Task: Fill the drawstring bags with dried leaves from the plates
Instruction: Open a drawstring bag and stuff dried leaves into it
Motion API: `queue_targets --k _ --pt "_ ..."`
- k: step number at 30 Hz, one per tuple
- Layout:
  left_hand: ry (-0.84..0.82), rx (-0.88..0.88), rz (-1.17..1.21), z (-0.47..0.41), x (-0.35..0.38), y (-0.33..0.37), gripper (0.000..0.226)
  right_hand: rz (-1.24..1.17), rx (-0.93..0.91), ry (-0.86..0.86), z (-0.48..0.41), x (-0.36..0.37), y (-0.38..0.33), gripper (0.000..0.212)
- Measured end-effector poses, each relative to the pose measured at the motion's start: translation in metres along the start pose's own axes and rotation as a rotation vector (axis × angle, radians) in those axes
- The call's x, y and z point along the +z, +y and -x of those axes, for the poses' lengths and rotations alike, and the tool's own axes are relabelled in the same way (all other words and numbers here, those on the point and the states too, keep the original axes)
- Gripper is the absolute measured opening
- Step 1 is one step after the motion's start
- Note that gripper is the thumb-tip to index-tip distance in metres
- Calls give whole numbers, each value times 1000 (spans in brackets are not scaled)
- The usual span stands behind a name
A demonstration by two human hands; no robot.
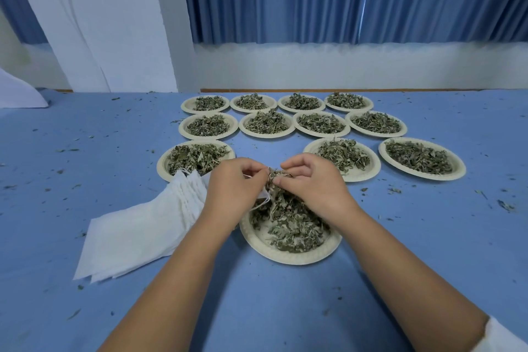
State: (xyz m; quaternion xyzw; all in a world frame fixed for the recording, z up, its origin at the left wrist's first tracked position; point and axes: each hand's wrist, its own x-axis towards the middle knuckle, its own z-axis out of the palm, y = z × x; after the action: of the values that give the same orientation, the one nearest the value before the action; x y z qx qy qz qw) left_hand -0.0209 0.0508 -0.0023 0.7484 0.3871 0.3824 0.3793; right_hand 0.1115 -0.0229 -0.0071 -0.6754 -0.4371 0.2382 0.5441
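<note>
Drawstring bag: only a sliver of white cloth and a loop of cord show between the two hands, just above the near paper plate. The rest is hidden behind the fingers.

The step in hand looks like the filling itself. The left hand has its fingers curled and pinches the bag's mouth, apparently holding it open. The right hand has its thumb and fingers closed on a tuft of dried leaves and presses it in at the opening. How full the bag is cannot be told.

The main heap of leaves lies on the plate directly below both hands, so the supply is close. Both forearms reach forward and converge. The wrists are raised off the table and the knuckles are turned upward.

The next move probably calls for the right hand to let go inside the mouth and dip to the plate for another pinch, while the left keeps the opening wide. Once the bag is full, the cord will need pulling shut.

A stack of empty bags lies beside the left forearm, touching the plate beyond the left hand. Ten more heaped plates stand beyond the hands, so most of the task seems to lie ahead. Leaf crumbs are scattered over the table on either side.
</note>
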Motion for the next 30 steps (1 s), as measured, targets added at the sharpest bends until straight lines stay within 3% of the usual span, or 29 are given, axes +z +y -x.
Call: queue_targets --k 8,12,16,19,22,26,30 --pt "-39 7 63 0 4 1 13 114 -146 24 0 4 5 6" --pt "-19 -19 137 -1 -1 1 13 -91 -65 -74 0 1 2 11" --pt "-66 -46 196 0 -2 4 12 -265 25 -39 3 1 0 15" --pt "-76 -47 242 1 -1 5 11 -152 70 21 -1 -2 2 33" --pt "-91 -34 253 1 -2 5 13 -125 153 -110 -2 -4 3 34" --pt "-76 42 162 2 -1 4 17 -218 161 -144 -2 -1 4 11" --pt "-75 204 -69 5 1 4 9 -181 135 -57 -3 0 6 7"
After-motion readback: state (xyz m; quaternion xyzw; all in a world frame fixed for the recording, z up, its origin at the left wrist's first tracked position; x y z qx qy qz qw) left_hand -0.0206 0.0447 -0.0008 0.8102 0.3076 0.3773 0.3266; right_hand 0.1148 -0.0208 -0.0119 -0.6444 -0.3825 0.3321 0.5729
